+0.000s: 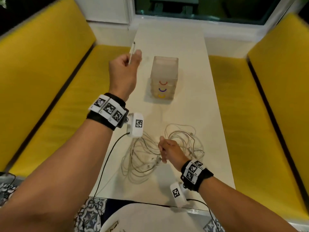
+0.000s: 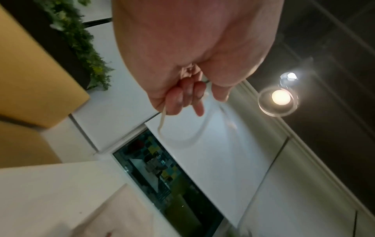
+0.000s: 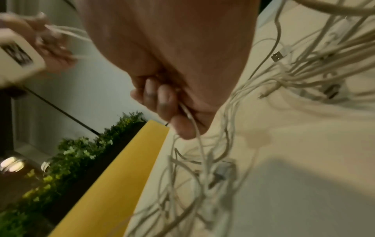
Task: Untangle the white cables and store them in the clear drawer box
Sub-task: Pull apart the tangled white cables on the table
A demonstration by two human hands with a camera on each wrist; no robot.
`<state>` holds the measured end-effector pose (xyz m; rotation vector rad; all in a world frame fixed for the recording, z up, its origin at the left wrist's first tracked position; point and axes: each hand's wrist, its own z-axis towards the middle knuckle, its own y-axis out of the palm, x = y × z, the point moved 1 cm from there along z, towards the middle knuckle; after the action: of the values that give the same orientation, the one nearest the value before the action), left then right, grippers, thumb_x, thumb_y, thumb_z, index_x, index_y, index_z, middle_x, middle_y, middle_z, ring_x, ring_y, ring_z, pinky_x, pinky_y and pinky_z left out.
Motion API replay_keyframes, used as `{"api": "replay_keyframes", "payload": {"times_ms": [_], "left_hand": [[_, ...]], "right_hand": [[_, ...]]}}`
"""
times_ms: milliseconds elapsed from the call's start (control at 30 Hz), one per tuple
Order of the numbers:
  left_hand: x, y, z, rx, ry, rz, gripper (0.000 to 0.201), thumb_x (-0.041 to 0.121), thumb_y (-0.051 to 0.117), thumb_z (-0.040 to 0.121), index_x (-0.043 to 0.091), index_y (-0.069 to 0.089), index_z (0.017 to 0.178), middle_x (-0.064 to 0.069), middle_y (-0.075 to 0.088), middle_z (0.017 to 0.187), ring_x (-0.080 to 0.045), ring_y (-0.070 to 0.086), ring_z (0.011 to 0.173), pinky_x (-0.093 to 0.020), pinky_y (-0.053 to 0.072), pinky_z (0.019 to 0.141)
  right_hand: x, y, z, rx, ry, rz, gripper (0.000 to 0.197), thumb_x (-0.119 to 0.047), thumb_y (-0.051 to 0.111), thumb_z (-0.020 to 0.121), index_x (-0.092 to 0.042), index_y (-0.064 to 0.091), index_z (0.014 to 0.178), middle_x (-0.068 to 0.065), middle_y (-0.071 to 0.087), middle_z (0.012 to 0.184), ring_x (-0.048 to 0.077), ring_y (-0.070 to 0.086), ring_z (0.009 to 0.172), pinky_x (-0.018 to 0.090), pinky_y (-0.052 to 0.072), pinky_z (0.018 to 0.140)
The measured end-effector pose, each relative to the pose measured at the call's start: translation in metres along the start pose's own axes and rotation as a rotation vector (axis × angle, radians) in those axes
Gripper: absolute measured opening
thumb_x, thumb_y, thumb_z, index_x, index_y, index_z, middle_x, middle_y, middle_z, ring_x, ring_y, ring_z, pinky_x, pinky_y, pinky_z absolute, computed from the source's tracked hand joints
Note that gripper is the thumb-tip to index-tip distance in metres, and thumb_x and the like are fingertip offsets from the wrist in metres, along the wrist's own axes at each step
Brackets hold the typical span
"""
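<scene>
The left hand (image 1: 124, 69) is raised over the worktop's (image 1: 192, 114) left edge, fingers curled round a white cable end (image 1: 131, 51). The right hand (image 1: 168, 150) grips a strand in the tangled white cables (image 1: 142, 158) near the front edge. The clear drawer box (image 1: 163, 77) stands mid-worktop, drawers closed.

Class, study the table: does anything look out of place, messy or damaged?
The white cables lie in a knotted heap on the table, not in the clear drawer box. The left hand and right hand each grip a cable. No damage is visible.
</scene>
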<state>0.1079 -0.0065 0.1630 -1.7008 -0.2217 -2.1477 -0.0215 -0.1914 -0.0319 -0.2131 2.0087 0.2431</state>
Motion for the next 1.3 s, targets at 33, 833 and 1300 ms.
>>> {"api": "replay_keyframes", "payload": {"times_ms": [33, 833, 1300], "left_hand": [[-0.007, 0.001, -0.006, -0.029, -0.012, 0.034, 0.052, 0.047, 0.062, 0.094, 0.004, 0.056, 0.065, 0.0, 0.035, 0.059, -0.017, 0.031, 0.056, -0.03, 0.029, 0.052], [-0.036, 0.009, -0.051, -0.192, -0.061, 0.061, 0.039, 0.026, 0.061, 0.1, -0.003, 0.066, 0.074, 0.005, 0.034, 0.05, -0.011, 0.027, 0.047, -0.027, 0.026, 0.05], [-0.058, 0.01, -0.057, -0.071, -0.061, -0.253, 0.031, 0.021, 0.044, 0.094, 0.014, 0.063, 0.071, 0.008, 0.038, 0.055, -0.016, 0.033, 0.058, -0.034, 0.029, 0.057]], "right_hand": [[-0.007, 0.001, -0.001, 0.04, 0.002, 0.027, 0.049, -0.036, 0.044, 0.106, -0.017, 0.052, 0.063, 0.001, 0.037, 0.05, 0.018, 0.032, 0.044, 0.032, 0.029, 0.048], [-0.123, -0.021, -0.005, -0.114, -0.26, -0.123, 0.029, -0.018, 0.046, 0.106, -0.005, 0.068, 0.091, 0.003, 0.047, 0.066, 0.019, 0.045, 0.054, 0.033, 0.038, 0.056], [-0.164, -0.133, 0.083, 0.601, -0.265, -1.031, 0.04, -0.01, 0.051, 0.095, -0.028, 0.065, 0.128, 0.0, 0.072, 0.122, 0.03, 0.063, 0.118, 0.048, 0.04, 0.106]]}}
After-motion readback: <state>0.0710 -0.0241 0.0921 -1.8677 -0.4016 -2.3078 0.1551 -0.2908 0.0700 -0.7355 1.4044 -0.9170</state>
